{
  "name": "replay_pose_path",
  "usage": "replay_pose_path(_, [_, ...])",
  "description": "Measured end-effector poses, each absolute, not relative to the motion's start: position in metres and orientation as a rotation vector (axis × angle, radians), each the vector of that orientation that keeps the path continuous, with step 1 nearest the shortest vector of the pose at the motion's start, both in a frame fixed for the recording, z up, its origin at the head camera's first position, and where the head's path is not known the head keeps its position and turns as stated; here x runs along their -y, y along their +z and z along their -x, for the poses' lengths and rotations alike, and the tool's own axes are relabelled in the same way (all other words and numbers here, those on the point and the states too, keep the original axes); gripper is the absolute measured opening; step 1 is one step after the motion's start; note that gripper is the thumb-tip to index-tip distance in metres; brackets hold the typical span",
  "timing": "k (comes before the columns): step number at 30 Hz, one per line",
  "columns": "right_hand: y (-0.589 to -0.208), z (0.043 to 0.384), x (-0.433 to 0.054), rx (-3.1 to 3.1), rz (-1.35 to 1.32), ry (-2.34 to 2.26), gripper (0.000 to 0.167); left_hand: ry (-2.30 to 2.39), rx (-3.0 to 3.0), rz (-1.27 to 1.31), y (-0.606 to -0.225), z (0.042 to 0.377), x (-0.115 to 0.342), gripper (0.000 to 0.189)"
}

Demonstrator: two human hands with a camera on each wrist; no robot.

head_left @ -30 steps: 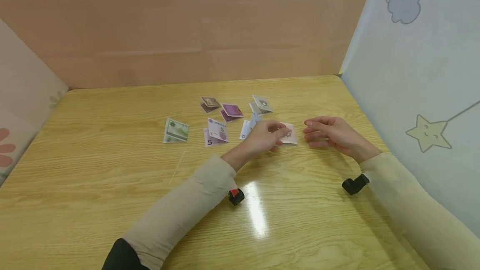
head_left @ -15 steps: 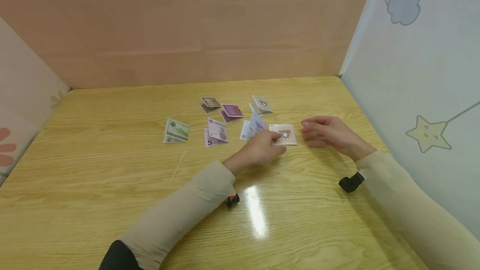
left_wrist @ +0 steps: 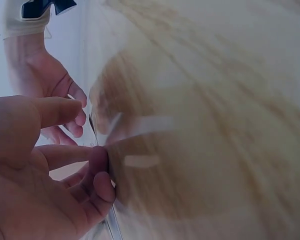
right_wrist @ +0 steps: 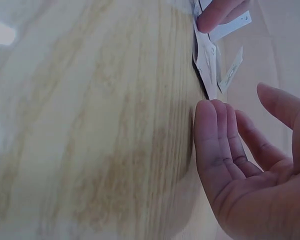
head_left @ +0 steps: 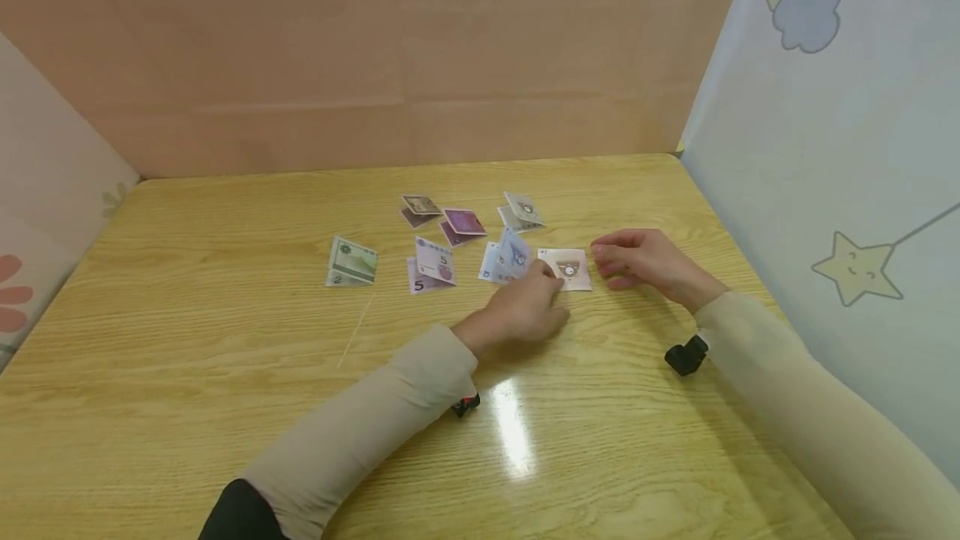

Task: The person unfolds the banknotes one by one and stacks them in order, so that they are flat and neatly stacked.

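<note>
Right hand (head_left: 651, 265) nearer pale pink, brown-printed note (head_left: 573, 270)

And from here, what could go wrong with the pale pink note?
Mainly three risks:
1. The left hand touches the left end of the pale pink note; a sideways drag might skew it.
2. The right hand is at the opposite end; pushing inward might buckle it.
3. The blue note, flap raised, sits beside the left hand and could get knocked.

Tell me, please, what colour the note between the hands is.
The note is pale pink with a brownish print, seen best in the head view.
</note>
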State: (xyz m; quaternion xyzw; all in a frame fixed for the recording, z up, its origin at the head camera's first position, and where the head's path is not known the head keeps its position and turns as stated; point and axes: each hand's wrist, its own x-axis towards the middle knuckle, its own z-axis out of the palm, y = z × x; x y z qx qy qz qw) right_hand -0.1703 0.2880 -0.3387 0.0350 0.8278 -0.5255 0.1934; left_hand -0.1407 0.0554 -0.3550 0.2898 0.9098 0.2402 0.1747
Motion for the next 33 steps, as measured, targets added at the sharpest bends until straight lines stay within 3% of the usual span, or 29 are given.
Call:
replay_pose_path(14, [-0.343, 0.185, -0.277, -2.444, -0.073, -1.250, 0.039, 0.545, -2.641, -0.884, -0.360, 0.140, -0.059, 0.054])
replay_pose_path(33, [-0.346, 0.189, -0.274, -2.459, -0.111, -1.318, 0.037, 0.553, -2.637, -0.893, -0.357, 0.138, -0.058, 0.055])
